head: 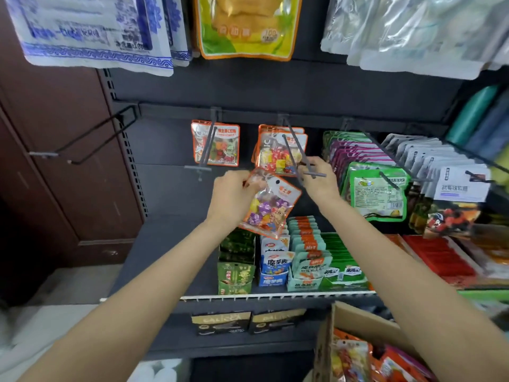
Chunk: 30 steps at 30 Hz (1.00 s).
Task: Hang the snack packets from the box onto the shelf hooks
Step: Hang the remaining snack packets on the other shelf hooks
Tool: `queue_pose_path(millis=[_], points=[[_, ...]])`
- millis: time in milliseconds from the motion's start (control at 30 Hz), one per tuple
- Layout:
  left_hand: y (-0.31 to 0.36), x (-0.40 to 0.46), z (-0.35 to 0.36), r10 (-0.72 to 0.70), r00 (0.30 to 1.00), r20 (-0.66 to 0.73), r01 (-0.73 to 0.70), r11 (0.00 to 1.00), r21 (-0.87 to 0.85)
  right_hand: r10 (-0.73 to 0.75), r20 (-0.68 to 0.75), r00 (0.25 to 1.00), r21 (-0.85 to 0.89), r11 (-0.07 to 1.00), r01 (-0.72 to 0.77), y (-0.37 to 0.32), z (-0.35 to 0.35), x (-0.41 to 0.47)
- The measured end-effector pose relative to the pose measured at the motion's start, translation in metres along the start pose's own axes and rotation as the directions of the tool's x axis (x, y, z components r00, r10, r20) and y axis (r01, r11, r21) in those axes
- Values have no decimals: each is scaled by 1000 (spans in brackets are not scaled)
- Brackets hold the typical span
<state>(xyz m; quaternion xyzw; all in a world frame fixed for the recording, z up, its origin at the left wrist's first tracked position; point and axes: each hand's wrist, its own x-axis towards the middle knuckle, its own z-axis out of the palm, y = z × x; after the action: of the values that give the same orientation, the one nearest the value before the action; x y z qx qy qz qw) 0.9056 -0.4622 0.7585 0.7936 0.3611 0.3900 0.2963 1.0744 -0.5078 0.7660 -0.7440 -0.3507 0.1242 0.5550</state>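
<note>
Cardboard box (355, 323) low by our R arm, orange packets inside; both hands up at the hook w/ 1 packet.

L hand (234, 197) pinches the candy packet (271, 204) by its top corner, tilted just below the hook (298, 158); R hand (321, 179) grips the hook's tip. Packet looks light, soft, crinkly, prob slippery film, so we'd hold the stiffer header near the hang hole. 2 like packets (281, 153) hang behind.

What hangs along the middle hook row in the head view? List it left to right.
Empty double-wire hook → orange-edged gummy packet → orange-edged candy packets → purple and green packets → white packets.
</note>
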Motion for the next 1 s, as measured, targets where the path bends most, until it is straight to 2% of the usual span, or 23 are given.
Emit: queue_pose_path(millis=[67,167,300,433,567,767,1000], points=[[-1,-9,1,-50,998,31,53,990,-131,62,111,992,162,984,-80,5,-13,-20],[2,-21,12,-117,991,59,130,930,-345,55,203,978,271,956,-110,13,-37,-51],[12,-38,21,-140,987,82,162,887,-432,-109,213,971,217,974,62,14,-54,-70],[20,-39,29,-154,985,78,172,857,-486,-149,128,981,176,976,125,12,-57,-71],[25,-28,35,-192,981,-29,159,877,-453,-172,66,983,116,980,164,10,-53,-65],[22,-16,44,-257,966,-15,231,892,-387,-191,25,981,44,981,190,11,-49,-53],[14,19,55,-299,951,-75,258,905,-339,-200,-53,978,-102,976,194,9,-36,-16]])
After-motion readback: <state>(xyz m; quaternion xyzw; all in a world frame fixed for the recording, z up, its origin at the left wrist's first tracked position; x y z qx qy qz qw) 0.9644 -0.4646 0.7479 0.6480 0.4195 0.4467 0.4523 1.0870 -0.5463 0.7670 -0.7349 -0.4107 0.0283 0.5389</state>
